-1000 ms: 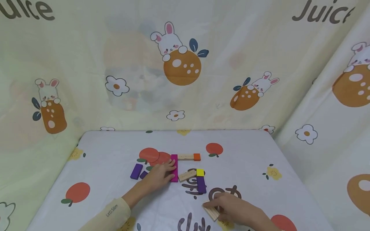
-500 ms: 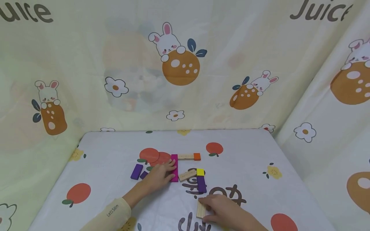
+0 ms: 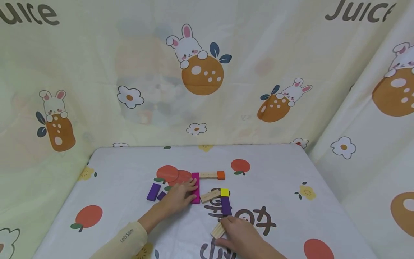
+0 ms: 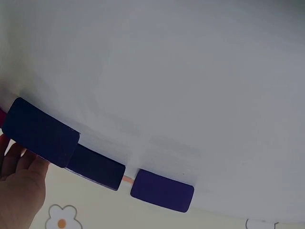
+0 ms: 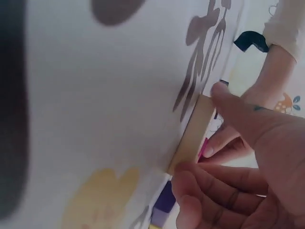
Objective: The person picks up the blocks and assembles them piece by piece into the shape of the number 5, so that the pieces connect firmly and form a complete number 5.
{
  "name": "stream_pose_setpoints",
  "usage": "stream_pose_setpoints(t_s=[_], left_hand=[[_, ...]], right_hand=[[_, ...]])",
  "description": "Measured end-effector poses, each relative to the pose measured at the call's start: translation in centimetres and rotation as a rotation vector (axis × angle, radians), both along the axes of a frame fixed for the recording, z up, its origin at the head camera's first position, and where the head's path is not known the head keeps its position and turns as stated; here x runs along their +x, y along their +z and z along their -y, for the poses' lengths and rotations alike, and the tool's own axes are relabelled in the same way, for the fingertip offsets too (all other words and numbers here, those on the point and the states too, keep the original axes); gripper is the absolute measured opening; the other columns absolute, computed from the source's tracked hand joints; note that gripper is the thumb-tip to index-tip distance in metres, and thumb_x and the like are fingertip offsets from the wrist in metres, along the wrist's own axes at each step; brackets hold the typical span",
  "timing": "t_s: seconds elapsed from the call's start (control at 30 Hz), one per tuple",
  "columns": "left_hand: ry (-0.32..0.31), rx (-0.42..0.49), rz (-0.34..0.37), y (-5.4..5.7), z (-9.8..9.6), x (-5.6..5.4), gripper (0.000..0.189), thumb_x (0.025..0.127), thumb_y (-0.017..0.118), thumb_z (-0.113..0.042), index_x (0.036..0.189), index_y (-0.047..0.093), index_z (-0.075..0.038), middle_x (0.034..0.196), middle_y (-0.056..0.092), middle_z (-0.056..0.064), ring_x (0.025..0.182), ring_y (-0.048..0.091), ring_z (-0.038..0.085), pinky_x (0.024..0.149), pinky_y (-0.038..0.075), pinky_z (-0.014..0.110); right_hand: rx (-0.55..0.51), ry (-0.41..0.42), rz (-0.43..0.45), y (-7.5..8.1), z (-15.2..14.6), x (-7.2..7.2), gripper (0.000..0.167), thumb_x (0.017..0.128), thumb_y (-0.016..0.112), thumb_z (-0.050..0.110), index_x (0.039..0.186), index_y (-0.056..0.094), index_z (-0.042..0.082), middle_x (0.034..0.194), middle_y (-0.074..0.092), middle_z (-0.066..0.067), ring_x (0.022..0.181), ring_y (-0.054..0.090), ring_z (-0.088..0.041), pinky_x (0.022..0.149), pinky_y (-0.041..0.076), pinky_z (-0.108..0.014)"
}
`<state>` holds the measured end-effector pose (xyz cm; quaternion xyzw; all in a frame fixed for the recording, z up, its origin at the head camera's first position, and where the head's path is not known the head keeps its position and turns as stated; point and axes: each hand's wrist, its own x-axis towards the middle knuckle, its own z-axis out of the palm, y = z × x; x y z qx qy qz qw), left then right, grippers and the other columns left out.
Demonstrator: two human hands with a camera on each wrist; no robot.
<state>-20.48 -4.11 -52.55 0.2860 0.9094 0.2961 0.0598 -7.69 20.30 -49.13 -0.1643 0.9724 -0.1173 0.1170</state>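
Near the table's middle my left hand [image 3: 177, 196] rests its fingers on a long magenta block [image 3: 197, 194]. In the right wrist view, those fingers lie along the magenta block's side. Lower right, my right hand [image 3: 240, 235] pinches a plain wooden block [image 3: 218, 230], with the thumb [image 5: 221, 93] at one end and the fingertips [image 5: 183, 174] at the other. This block lies slanted, just below a purple block [image 3: 226, 207] topped by a yellow block [image 3: 224, 192]. Two wooden blocks extend right from the magenta one: an upper block [image 3: 208, 175] and a slanted lower block [image 3: 210, 196].
An orange block [image 3: 221, 175] sits at the upper wooden block's right end. Left of my left hand lie a purple block [image 3: 153, 192] and a smaller-looking purple block [image 3: 161, 195], partly hidden by the hand. A printed cloth [image 3: 275, 172] covers the table; a patterned curtain [image 3: 155, 118] hangs behind.
My right hand has moved left and slightly up with the wooden block, turning it until it slants the other way. My left hand stays on the magenta block.
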Motion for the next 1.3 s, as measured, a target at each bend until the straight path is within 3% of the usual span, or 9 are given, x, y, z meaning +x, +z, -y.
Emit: stream_pose_setpoints(t_s=[0.13, 0.2, 0.3, 0.47, 0.57, 0.9, 1.07, 1.2, 1.3], left_hand=[[-0.009, -0.006, -0.004, 0.0, -0.1, 0.1, 0.043, 0.100, 0.073, -0.019, 0.141, 0.067, -0.005, 0.158, 0.056, 0.012, 0.157, 0.042, 0.036, 0.124, 0.039, 0.058], [-0.009, -0.003, -0.007, 0.1, -0.1, 0.1, 0.043, 0.100, 0.074, -0.019, 0.140, 0.067, -0.004, 0.158, 0.056, 0.013, 0.156, 0.042, 0.036, 0.124, 0.038, 0.059], [0.003, 0.000, -0.003, 0.2, 0.0, 0.2, 0.043, 0.100, 0.074, -0.018, 0.140, 0.068, -0.004, 0.158, 0.056, 0.012, 0.157, 0.042, 0.036, 0.125, 0.037, 0.059], [0.009, 0.010, 0.012, 0.4, 0.2, 0.2, 0.043, 0.099, 0.075, -0.017, 0.139, 0.068, -0.003, 0.157, 0.056, 0.014, 0.156, 0.042, 0.037, 0.124, 0.037, 0.059], [0.002, 0.014, 0.017, 0.4, 0.2, 0.1, 0.043, 0.099, 0.074, -0.017, 0.139, 0.068, -0.003, 0.157, 0.056, 0.014, 0.156, 0.042, 0.037, 0.124, 0.038, 0.059], [0.012, -0.038, 0.021, 1.0, -0.2, 0.3, 0.044, 0.100, 0.074, -0.019, 0.141, 0.067, -0.006, 0.159, 0.055, 0.011, 0.157, 0.042, 0.036, 0.124, 0.038, 0.061], [0.024, -0.072, 0.011, 1.0, -0.2, 0.1, 0.049, 0.100, 0.074, -0.023, 0.147, 0.063, -0.011, 0.163, 0.052, 0.007, 0.158, 0.041, 0.032, 0.123, 0.041, 0.055], [0.045, 0.007, -0.012, 1.7, -0.1, -0.1, 0.052, 0.101, 0.073, -0.022, 0.151, 0.060, -0.016, 0.164, 0.052, 0.004, 0.158, 0.042, 0.028, 0.120, 0.045, 0.049], [0.068, 0.129, -0.074, 3.4, -0.3, 0.2, 0.050, 0.100, 0.073, -0.017, 0.148, 0.062, -0.013, 0.158, 0.058, 0.005, 0.153, 0.049, 0.028, 0.118, 0.048, 0.048]], right_hand=[[-0.085, -0.026, -0.079, 0.4, -1.5, -1.4, 0.053, 0.092, 0.075, 0.060, 0.118, 0.075, 0.014, 0.107, 0.075, -0.001, 0.091, 0.069, -0.016, 0.086, 0.064, -0.039], [-0.175, -0.027, -0.170, 0.2, -3.1, -3.0, 0.042, 0.094, 0.077, 0.049, 0.120, 0.076, 0.016, 0.110, 0.074, 0.003, 0.090, 0.067, -0.011, 0.082, 0.063, -0.032], [-0.291, -0.002, -0.273, -0.9, -5.2, -5.7, 0.039, 0.094, 0.081, 0.035, 0.128, 0.075, 0.016, 0.122, 0.071, 0.003, 0.103, 0.065, -0.012, 0.088, 0.062, -0.033], [-0.360, 0.067, -0.182, -2.8, -6.7, -8.2, 0.053, 0.093, 0.081, 0.041, 0.139, 0.070, 0.016, 0.142, 0.065, -0.002, 0.133, 0.058, -0.027, 0.110, 0.054, -0.054], [-0.361, 0.080, -0.119, -3.3, -6.8, -8.5, 0.054, 0.092, 0.081, 0.045, 0.137, 0.072, 0.016, 0.144, 0.063, -0.001, 0.137, 0.056, -0.030, 0.113, 0.051, -0.058], [-0.255, 0.060, -0.107, -2.3, -6.1, -8.3, 0.049, 0.089, 0.085, 0.038, 0.131, 0.076, 0.015, 0.144, 0.063, -0.001, 0.135, 0.057, -0.029, 0.114, 0.051, -0.056], [-0.230, 0.049, -0.095, -1.9, -5.8, -8.6, 0.047, 0.087, 0.087, 0.036, 0.129, 0.078, 0.015, 0.142, 0.064, -0.002, 0.133, 0.057, -0.029, 0.113, 0.052, -0.054], [-0.240, 0.051, -0.091, -1.6, -5.7, -8.8, 0.046, 0.086, 0.089, 0.034, 0.126, 0.079, 0.014, 0.140, 0.065, -0.003, 0.130, 0.058, -0.028, 0.110, 0.053, -0.054], [-0.245, 0.064, -0.096, -1.6, -5.8, -8.8, 0.046, 0.084, 0.090, 0.034, 0.124, 0.080, 0.013, 0.138, 0.066, -0.003, 0.127, 0.059, -0.029, 0.108, 0.053, -0.055]])
